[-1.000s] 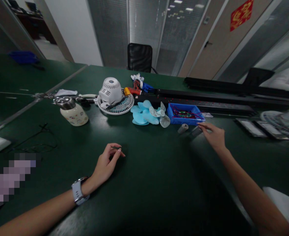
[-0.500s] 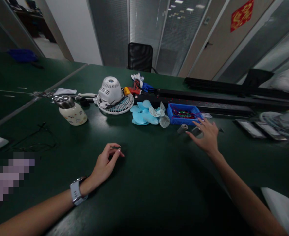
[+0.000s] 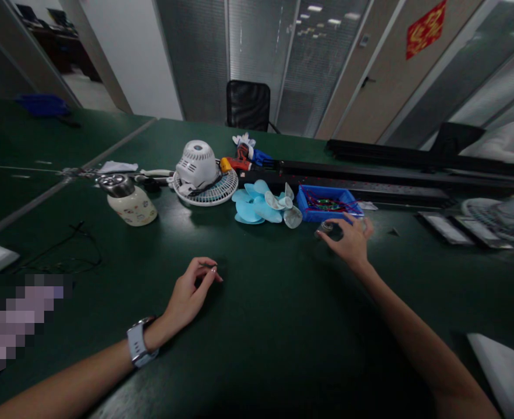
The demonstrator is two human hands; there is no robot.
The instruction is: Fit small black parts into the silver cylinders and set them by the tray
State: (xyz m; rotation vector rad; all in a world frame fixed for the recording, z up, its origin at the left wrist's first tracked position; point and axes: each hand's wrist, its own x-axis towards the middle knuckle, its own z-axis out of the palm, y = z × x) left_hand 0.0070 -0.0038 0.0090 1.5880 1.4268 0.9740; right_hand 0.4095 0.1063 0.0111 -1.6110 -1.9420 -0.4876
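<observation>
My right hand reaches over the table in front of a blue tray. Its thumb and forefinger close around a small silver metal cylinder, which they partly cover. The other fingers are spread and blurred. On the tabletop to the left rests my left hand, loosely curled and holding nothing visible, a watch on its wrist. Light blue fan blades lie between the two hands, farther back, beside a smaller translucent fan blade. The blue tray contains red and green wires.
A white fan body on its grille stands behind, near a red and yellow power drill. A cream bottle leans at left. Long black rails cross the back. White boxes sit at the edges; another person's sleeve shows far right.
My right hand has moved left and its thumb and forefinger have come together at the silver cylinder. A second cylinder is now hidden by that hand. My left hand stays in place.
</observation>
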